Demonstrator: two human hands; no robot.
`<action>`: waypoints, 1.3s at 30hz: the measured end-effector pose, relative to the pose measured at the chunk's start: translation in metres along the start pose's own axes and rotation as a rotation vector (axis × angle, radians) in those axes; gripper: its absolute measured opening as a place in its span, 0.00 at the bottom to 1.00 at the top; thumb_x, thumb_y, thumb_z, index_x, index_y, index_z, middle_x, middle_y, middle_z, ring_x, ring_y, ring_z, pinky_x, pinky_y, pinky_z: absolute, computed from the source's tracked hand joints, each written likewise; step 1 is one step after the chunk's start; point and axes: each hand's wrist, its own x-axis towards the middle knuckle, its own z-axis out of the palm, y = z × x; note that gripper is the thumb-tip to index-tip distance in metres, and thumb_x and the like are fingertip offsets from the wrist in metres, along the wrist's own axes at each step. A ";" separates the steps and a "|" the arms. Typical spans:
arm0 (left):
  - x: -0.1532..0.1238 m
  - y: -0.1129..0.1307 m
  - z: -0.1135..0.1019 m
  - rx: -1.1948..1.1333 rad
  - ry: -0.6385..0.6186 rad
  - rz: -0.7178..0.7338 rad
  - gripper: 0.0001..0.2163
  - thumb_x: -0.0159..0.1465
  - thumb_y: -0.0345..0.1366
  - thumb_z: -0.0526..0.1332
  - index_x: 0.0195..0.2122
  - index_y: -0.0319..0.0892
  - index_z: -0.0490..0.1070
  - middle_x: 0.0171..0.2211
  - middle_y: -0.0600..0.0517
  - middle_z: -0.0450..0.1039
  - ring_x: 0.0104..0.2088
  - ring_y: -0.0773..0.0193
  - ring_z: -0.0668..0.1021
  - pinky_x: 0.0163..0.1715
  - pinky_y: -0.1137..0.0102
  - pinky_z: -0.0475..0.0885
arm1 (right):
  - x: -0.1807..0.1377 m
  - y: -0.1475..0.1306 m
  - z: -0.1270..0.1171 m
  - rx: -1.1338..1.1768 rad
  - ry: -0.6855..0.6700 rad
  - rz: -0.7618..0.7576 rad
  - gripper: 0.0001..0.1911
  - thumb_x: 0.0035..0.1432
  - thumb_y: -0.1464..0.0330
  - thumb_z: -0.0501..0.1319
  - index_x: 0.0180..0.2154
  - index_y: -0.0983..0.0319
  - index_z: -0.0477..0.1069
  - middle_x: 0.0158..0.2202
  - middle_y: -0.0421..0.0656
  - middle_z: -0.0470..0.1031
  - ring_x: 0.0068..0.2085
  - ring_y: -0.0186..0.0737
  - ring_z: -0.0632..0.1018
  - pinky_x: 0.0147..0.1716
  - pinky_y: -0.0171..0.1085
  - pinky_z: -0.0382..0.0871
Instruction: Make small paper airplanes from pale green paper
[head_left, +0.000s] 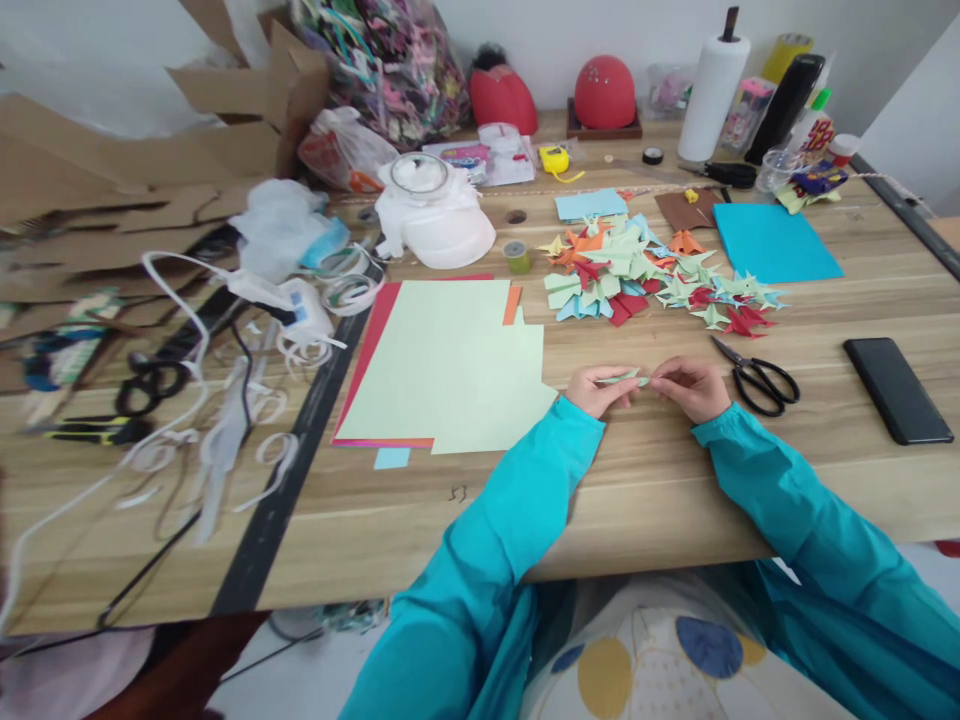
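Note:
Between both hands is a small folded piece of pale green paper, held over the near part of the table. My left hand pinches one end of it. At its right end, the fingertips of my right hand are pressed together on the paper. Beyond the hands lies a pile of folded paper cranes in green, red, orange and blue. Black-handled scissors rest just right of my right hand. To the left, large pale green sheets lie over red ones.
A black phone lies at the right. Blue paper sits behind it. White cables, a power strip and tape scraps crowd the left side. A white cap, thread spool and tape measure are farther back.

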 end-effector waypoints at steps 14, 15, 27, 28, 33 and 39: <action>-0.004 0.002 -0.001 0.175 -0.087 0.318 0.08 0.53 0.34 0.64 0.33 0.41 0.78 0.34 0.48 0.71 0.23 0.74 0.72 0.21 0.77 0.71 | 0.003 0.004 0.000 0.233 -0.037 0.230 0.18 0.40 0.54 0.68 0.24 0.62 0.69 0.21 0.40 0.75 0.21 0.32 0.72 0.20 0.32 0.68; -0.004 0.001 -0.001 0.190 -0.077 0.330 0.07 0.53 0.33 0.64 0.33 0.41 0.78 0.34 0.48 0.71 0.24 0.73 0.72 0.21 0.77 0.71 | 0.003 0.004 0.000 0.229 -0.032 0.230 0.19 0.40 0.54 0.68 0.24 0.62 0.69 0.21 0.40 0.75 0.21 0.32 0.72 0.20 0.32 0.67; -0.006 0.006 0.001 0.294 -0.088 0.485 0.11 0.51 0.23 0.60 0.33 0.41 0.78 0.34 0.48 0.71 0.28 0.70 0.74 0.24 0.75 0.70 | 0.004 0.007 0.005 0.218 0.016 0.194 0.20 0.41 0.53 0.67 0.23 0.62 0.66 0.20 0.40 0.74 0.20 0.32 0.72 0.18 0.31 0.66; -0.006 0.005 0.001 0.298 -0.086 0.492 0.11 0.51 0.23 0.59 0.33 0.41 0.78 0.34 0.48 0.72 0.29 0.69 0.74 0.24 0.75 0.71 | 0.004 0.007 0.005 0.220 0.021 0.192 0.20 0.40 0.53 0.67 0.23 0.62 0.66 0.20 0.40 0.74 0.21 0.32 0.73 0.18 0.31 0.66; -0.006 0.005 0.002 0.330 -0.072 0.494 0.11 0.52 0.23 0.59 0.33 0.41 0.77 0.34 0.48 0.72 0.29 0.70 0.74 0.24 0.76 0.70 | 0.003 0.008 0.007 0.240 0.046 0.177 0.20 0.39 0.54 0.68 0.23 0.62 0.65 0.20 0.39 0.74 0.20 0.30 0.72 0.18 0.30 0.66; -0.006 0.004 0.001 0.339 -0.067 0.513 0.10 0.53 0.24 0.59 0.33 0.41 0.77 0.35 0.48 0.71 0.31 0.69 0.74 0.26 0.76 0.71 | 0.002 0.009 0.009 0.250 0.071 0.176 0.20 0.40 0.54 0.68 0.23 0.62 0.65 0.19 0.39 0.74 0.20 0.31 0.73 0.21 0.32 0.68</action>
